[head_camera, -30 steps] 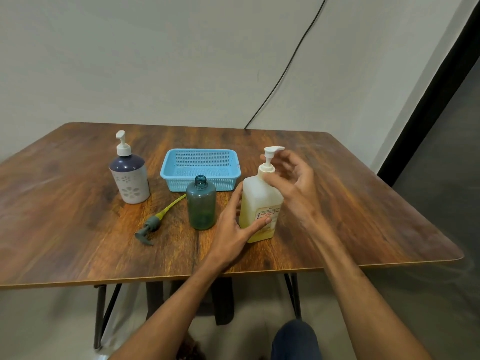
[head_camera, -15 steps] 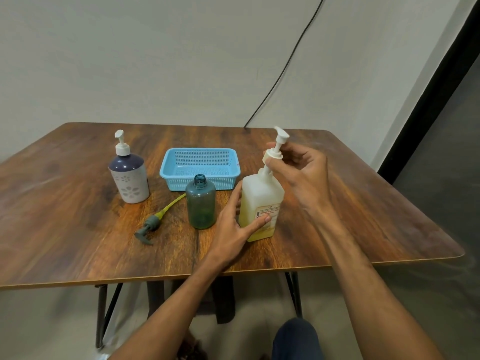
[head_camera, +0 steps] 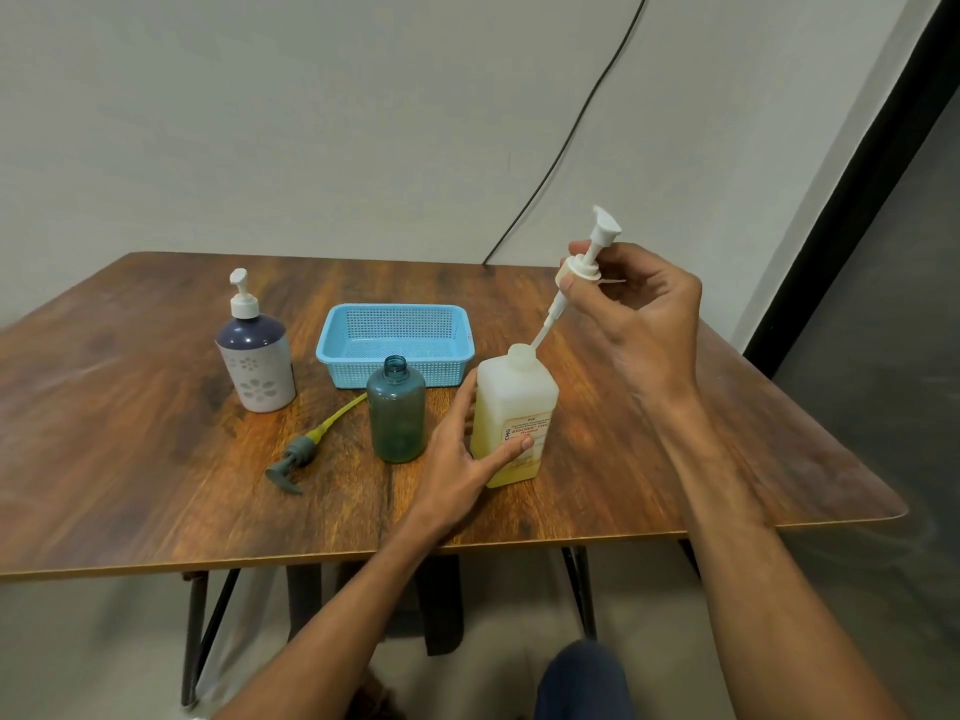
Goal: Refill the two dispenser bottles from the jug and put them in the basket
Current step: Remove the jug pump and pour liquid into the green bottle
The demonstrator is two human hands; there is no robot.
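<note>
A pale yellow jug (head_camera: pixel 514 407) with an orange label stands on the wooden table (head_camera: pixel 130 459). My left hand (head_camera: pixel 462 449) grips its lower body. My right hand (head_camera: pixel 639 314) pinches the jug's white pump (head_camera: pixel 587 262), lifted and tilted, with its tube end still in the jug's neck. Left of the jug stands an uncapped green bottle (head_camera: pixel 396 410). Its grey pump with a yellow tube (head_camera: pixel 304 452) lies on the table beside it. A white and navy dispenser bottle (head_camera: pixel 254 350) with its pump on stands at the left. A blue basket (head_camera: pixel 395 343) sits behind the green bottle.
A black cable (head_camera: pixel 571 127) runs down the wall to the table's back edge. A dark panel (head_camera: pixel 883 252) stands at the right. The table's front edge is close to my knee (head_camera: pixel 582 683).
My right hand has unscrewed the white pump and lifted it up and to the right, drawing the tube most of the way out of the jug. My left hand has stayed on the jug.
</note>
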